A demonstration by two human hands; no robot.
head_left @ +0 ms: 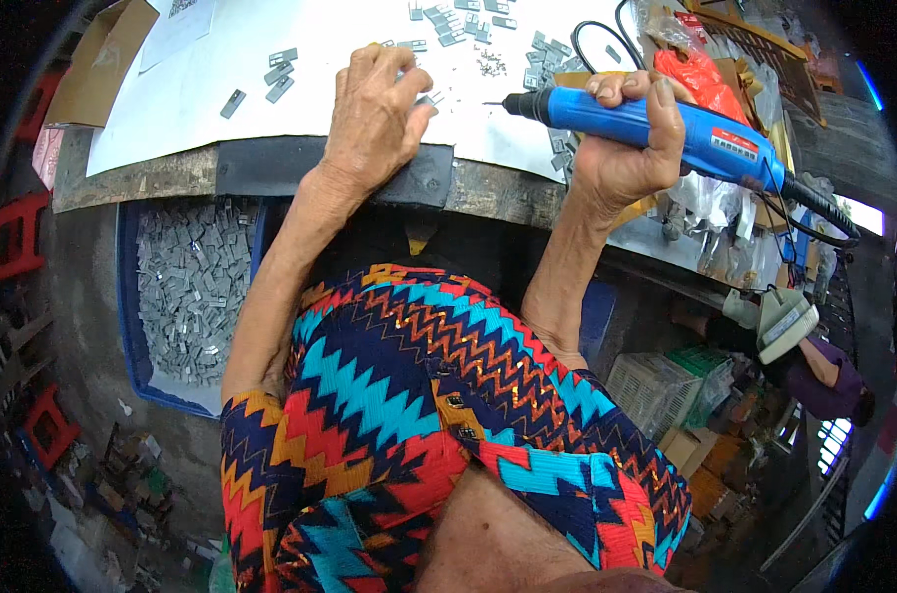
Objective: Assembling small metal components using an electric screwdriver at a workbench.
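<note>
A bare strip of white sheet [300,124] is left open on the tabletop [142,178] to the left of the left grip [374,114], broken only by a few loose metal clips [278,74]. Between the left grip and the right grip [621,138] the gap is crossed by the driver [666,124] and its bit. Beyond both grips, passage is cluttered by scattered clips. To the right of the right grip, room is taken by bags [695,74] and the cord [814,208].

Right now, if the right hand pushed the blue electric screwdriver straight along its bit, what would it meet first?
Probably the small grey metal part pinched in the left hand; the blue electric screwdriver in the right hand points its bit there, though depth is unclear.
</note>
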